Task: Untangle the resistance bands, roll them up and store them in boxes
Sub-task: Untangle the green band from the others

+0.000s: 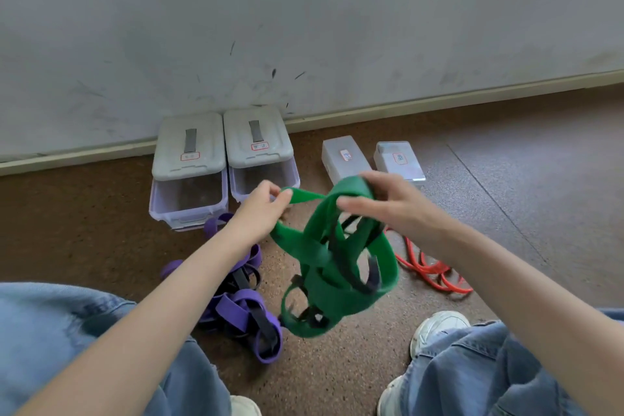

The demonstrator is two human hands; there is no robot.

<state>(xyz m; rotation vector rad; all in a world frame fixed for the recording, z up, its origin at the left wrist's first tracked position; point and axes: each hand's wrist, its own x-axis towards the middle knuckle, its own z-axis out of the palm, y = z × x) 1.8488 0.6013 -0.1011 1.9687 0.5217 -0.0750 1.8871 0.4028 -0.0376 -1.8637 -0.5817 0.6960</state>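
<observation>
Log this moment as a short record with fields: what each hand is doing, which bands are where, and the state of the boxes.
left hand: pinches one end of the tangled green resistance band
right hand: holds the green band's top loop
green band: lifted off the floor, knotted with black straps
purple resistance bands: tangled heap on the brown floor
thin orange band: on the floor, right
two large clear lidded boxes: by the wall, lids on
two small boxes: right of them

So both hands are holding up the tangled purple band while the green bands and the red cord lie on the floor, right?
Not quite: the colours are swapped. The head view shows the left hand and right hand holding up the tangled green resistance band, while the purple resistance bands and thin red cord lie on the brown floor.
</observation>
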